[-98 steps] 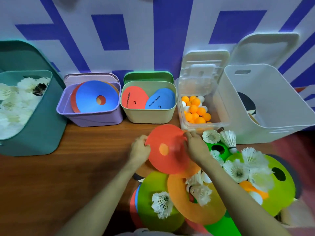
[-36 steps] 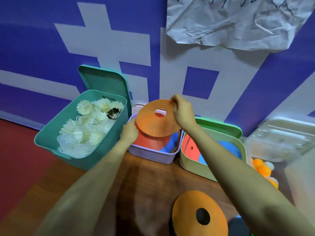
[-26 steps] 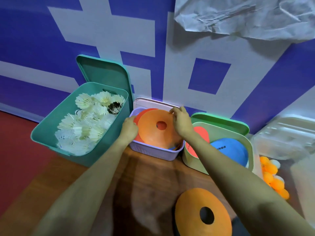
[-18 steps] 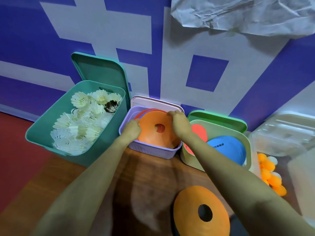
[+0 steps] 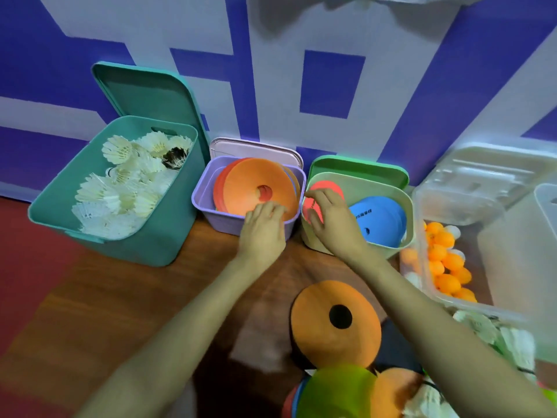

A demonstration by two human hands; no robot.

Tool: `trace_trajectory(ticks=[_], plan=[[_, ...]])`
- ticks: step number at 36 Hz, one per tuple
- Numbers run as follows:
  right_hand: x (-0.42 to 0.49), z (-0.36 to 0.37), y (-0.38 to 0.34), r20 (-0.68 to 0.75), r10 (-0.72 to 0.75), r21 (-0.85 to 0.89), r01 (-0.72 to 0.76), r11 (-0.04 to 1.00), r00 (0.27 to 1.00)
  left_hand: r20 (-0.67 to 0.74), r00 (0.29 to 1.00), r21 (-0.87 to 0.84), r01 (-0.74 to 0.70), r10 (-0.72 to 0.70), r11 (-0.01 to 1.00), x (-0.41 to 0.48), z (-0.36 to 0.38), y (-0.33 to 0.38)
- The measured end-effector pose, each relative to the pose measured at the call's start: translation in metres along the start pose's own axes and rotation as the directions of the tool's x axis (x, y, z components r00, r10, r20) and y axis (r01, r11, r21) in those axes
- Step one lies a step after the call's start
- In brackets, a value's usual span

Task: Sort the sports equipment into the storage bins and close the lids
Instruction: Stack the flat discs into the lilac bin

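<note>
An orange disc leans on top of red discs inside the purple bin. My left hand hovers over that bin's front rim, fingers relaxed at the disc's lower edge, gripping nothing. Over the left side of the pale green bin my right hand hangs with loosely curled, empty fingers. That bin holds a red disc and a blue disc. The teal bin at the left is full of white shuttlecocks. All lids stand open behind the bins.
On the wooden table near me lie another orange disc, a green disc and more shuttlecocks. A clear box of orange balls and a white bin stand at the right.
Both hands carried the orange disc from the pile to the purple bin, lowered it in and let go. They have now drawn back toward the bins' front rims.
</note>
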State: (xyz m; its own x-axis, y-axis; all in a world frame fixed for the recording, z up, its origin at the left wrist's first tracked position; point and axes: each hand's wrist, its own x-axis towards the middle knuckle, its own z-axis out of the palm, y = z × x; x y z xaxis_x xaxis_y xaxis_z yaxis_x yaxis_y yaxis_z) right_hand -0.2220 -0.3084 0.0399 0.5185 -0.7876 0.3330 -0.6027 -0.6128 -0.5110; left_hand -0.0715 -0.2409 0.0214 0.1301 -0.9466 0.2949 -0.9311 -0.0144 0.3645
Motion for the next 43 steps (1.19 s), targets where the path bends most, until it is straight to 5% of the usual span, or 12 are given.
trace_trajectory(ticks=[2,5,8,11,15,20,23,27,29,33,38,43], plan=[[-0.04,-0.012,0.007,-0.043,0.021,0.033,-0.02,0.999,0.999,0.04,0.998,-0.07,-0.047,0.05,0.996,-0.029,0.014,0.02],[-0.104,-0.018,0.031,0.003,0.113,0.044,-0.113,0.993,0.994,0.293,0.954,-0.137,0.1,-0.056,0.986,-0.065,0.038,0.041],[-0.152,-0.013,0.055,0.14,0.268,-0.005,-0.27,0.963,0.953,0.579,0.768,-0.061,0.375,-0.273,0.925,-0.086,0.056,0.055],[-0.177,-0.005,0.066,0.342,0.453,-0.091,-0.451,0.888,0.823,0.71,0.595,0.012,0.523,-0.375,0.852,-0.101,0.071,0.062],[-0.187,-0.001,0.067,0.438,0.603,-0.109,-0.626,0.772,0.667,0.741,0.492,-0.016,0.692,-0.457,0.721,-0.116,0.083,0.063],[-0.188,0.001,0.066,0.465,0.678,-0.055,-0.746,0.664,0.57,0.656,0.504,-0.144,0.814,-0.562,0.562,-0.114,0.085,0.062],[-0.189,0.003,0.065,0.473,0.679,-0.027,-0.761,0.648,0.562,0.575,0.545,-0.232,0.824,-0.611,0.517,-0.109,0.081,0.06],[-0.185,0.001,0.063,0.47,0.673,0.018,-0.768,0.64,0.571,0.579,0.529,-0.458,0.841,-0.62,0.289,-0.098,0.067,0.059],[-0.179,-0.002,0.06,0.454,0.657,0.051,-0.754,0.655,0.602,0.579,0.587,-0.552,0.793,-0.566,0.257,-0.091,0.058,0.061],[-0.159,-0.014,0.045,0.416,0.593,0.171,-0.7,0.694,0.689,0.434,0.779,-0.715,0.603,-0.452,0.354,-0.074,0.032,0.076],[-0.128,-0.039,0.019,0.306,0.531,0.396,-0.612,0.684,0.791,0.171,0.966,-0.726,0.258,-0.196,0.638,-0.056,0.001,0.092],[-0.093,-0.058,0.008,0.441,0.61,0.69,-0.684,0.238,0.658,-0.053,0.991,-0.509,-0.13,0.121,0.851,-0.06,-0.019,0.088]])
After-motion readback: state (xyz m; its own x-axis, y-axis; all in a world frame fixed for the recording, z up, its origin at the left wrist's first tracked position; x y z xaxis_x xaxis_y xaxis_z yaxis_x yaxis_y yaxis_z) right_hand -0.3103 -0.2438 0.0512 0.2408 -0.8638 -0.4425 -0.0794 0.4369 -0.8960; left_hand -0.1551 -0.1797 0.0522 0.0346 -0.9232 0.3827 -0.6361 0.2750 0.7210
